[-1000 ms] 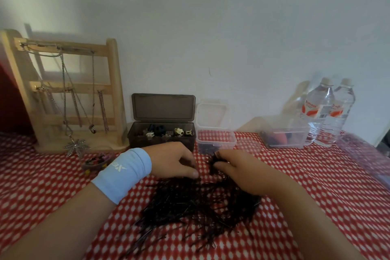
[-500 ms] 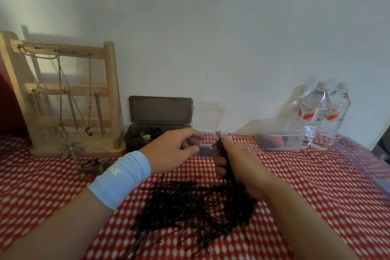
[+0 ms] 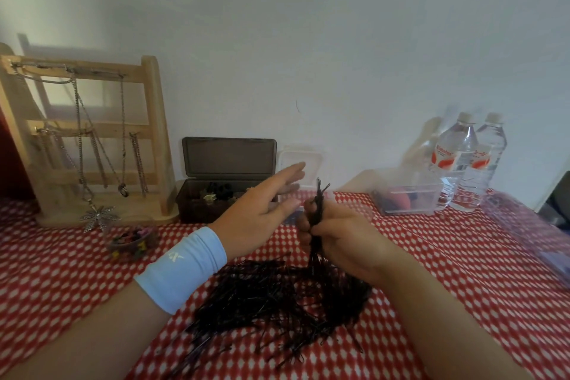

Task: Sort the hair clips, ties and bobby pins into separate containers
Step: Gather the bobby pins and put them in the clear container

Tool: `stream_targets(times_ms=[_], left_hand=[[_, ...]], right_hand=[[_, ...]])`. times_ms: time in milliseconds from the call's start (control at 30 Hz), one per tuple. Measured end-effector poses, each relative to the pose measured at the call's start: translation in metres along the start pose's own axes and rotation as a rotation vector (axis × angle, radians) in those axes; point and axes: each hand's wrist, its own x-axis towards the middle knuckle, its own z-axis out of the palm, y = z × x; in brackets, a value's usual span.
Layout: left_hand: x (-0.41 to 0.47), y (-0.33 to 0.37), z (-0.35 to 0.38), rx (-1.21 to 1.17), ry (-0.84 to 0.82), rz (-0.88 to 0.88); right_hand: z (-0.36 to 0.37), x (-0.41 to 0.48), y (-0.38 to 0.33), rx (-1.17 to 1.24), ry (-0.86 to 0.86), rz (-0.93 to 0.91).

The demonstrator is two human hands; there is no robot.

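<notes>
Bobby pins (image 3: 317,203), likely light and slippery, are standing bunched mid-frame in the right grip (image 3: 342,234), pinching their middle, while the left grip (image 3: 259,213) is hovering spread.

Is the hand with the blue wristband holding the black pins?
No, the left hand is open with straight fingers, while the right hand grips the bundle of bobby pins.

Light-blue wristband (image 3: 182,269) with small white logo on left wrist; both forearms bare
</notes>
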Motion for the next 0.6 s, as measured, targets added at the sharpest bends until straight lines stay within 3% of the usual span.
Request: stream_targets(times_ms=[100, 300, 600], left_hand=[[0.0, 0.001, 0.004, 0.029, -0.005, 0.024], [0.004, 0.002, -0.006, -0.06, 0.149, 0.015], [0.005, -0.001, -0.019, -0.019, -0.013, -0.036]], right_hand=[[0.013, 0.002, 0.005, -0.096, -0.034, 0.002], [0.015, 0.006, 0.004, 0.055, -0.07, 0.095], [0.015, 0.011, 0.01, -0.255, 0.22, -0.023]])
